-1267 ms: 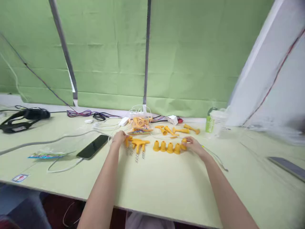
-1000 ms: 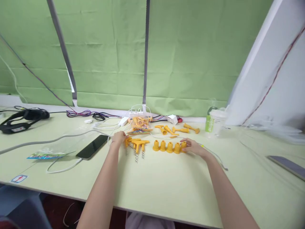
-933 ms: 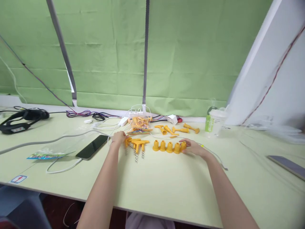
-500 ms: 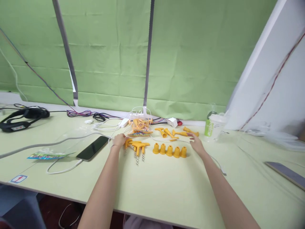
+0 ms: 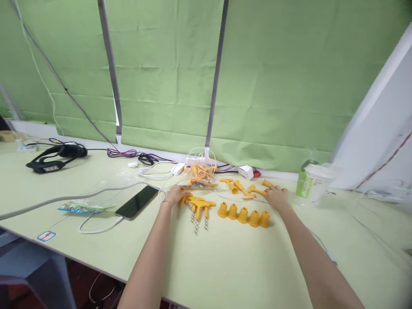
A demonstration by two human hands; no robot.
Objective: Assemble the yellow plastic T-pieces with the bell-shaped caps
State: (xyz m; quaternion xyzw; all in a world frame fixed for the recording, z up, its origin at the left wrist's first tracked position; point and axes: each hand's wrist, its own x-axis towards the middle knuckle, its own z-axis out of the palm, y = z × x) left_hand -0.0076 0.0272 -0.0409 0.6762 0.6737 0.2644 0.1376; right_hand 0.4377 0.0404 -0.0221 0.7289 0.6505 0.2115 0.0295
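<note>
Nearest us, right of the frame's centre, five yellow bell-shaped sleeves (image 5: 243, 215) stand in a slanting row, narrow ends up, on the pale table (image 5: 225, 266); our right hand (image 5: 277, 198) has just left the row's right end, so all five now stand on their own. Beside them, just left of centre, the yellow-handled corkscrews (image 5: 201, 205) lie bunched, spirals towards us. Our left hand (image 5: 174, 195) is at their left edge, fingers bent together, though we cannot tell whether they clamp a handle. A little farther, right of centre, our right hand has reached the loose yellow T-handled pieces (image 5: 229, 184), its fingers over one's end; we cannot see whether they close on it. Behind the corkscrews sits the clear bag (image 5: 202, 172) of yellow parts.
</note>
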